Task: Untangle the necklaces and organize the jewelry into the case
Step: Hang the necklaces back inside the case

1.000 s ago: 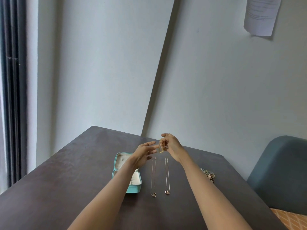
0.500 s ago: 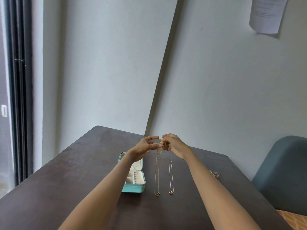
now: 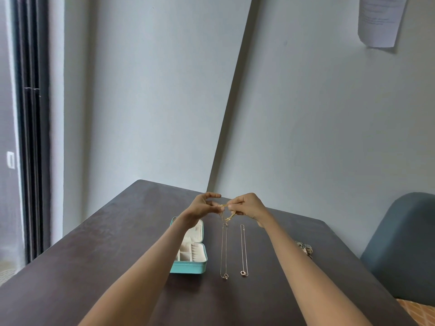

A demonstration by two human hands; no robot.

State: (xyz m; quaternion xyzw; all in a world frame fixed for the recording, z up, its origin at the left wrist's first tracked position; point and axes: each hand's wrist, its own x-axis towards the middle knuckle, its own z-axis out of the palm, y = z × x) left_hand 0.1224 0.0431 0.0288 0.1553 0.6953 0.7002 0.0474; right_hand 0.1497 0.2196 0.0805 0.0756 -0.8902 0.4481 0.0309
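— Since a second ago the left hand (image 3: 202, 207) has closed in on the right hand (image 3: 247, 207); both now pinch the gold chain (image 3: 227, 214) beyond the case (image 3: 188, 268), so untangling is under way?

— I'd judge so; fingertips pinched, other fingers loosely curled; two necklaces (image 3: 224, 250) lie straight, right of the case.

Both hands, left (image 3: 203, 206) and right (image 3: 247, 206), pinch a gold chain (image 3: 227, 214) above the worktop (image 3: 98, 250); two necklaces (image 3: 224, 250) (image 3: 243, 250) lie right of the open case (image 3: 188, 269).
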